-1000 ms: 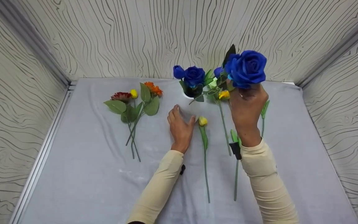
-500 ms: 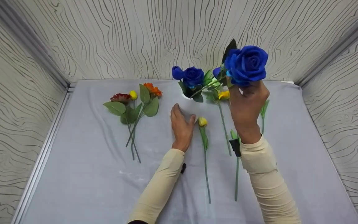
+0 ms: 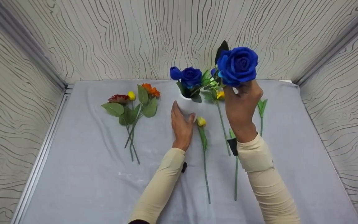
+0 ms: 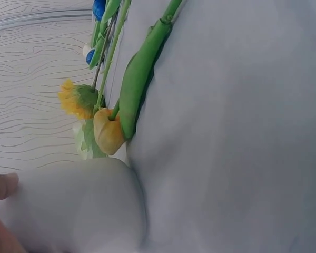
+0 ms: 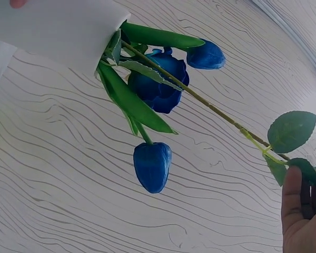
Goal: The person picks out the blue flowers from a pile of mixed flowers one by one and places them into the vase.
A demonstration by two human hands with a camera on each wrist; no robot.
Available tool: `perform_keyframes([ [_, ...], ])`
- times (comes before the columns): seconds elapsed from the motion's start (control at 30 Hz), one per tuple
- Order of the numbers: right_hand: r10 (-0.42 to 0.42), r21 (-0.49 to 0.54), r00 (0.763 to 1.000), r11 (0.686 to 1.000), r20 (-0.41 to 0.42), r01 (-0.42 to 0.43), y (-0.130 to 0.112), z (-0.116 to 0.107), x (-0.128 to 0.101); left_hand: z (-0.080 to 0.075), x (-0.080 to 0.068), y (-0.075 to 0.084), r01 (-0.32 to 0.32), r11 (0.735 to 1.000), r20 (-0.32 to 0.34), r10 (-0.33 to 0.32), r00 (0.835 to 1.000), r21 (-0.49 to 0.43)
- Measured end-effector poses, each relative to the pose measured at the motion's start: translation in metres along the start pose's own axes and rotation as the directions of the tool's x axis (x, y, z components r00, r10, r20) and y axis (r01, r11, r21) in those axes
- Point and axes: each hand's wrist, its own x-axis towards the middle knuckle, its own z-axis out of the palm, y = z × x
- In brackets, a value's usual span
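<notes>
A white vase (image 3: 189, 107) stands near the back of the table, with a blue rose (image 3: 191, 77) and blue tulips (image 5: 152, 167) in it. My left hand (image 3: 182, 129) holds the vase low down, fingers along its left side and thumb at its right. Above and to the right, my right hand (image 3: 243, 107) pinches the stem of a large blue rose (image 3: 239, 66) just under its bloom. That stem (image 5: 213, 108) slants down, its lower end inside the vase mouth, as the right wrist view shows. In the left wrist view, the vase's side (image 4: 79, 203) and the thumb (image 4: 4, 185) appear.
A yellow tulip (image 3: 201, 122) lies right in front of the vase. Other flowers with green stems, one a yellow bloom (image 3: 220, 95), lie under and beside the right arm. To the left lie a dark red flower (image 3: 118, 99), an orange flower (image 3: 151, 90) and a small yellow one (image 3: 131, 95).
The right hand has brought the large blue rose slightly left, and its stem end has passed from in front of the vase into the mouth. The left hand keeps its hold on the vase.
</notes>
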Motion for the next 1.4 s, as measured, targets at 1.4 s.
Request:
perform_keyframes([
  [1.4, 0.079, -0.206, 0.983, 0.978, 0.169, -0.043, 0.049, 0.032, -0.040, -0.001, 0.003, -0.004, -0.028, 1.000, -0.025, 0.028, 0.999, 0.012],
])
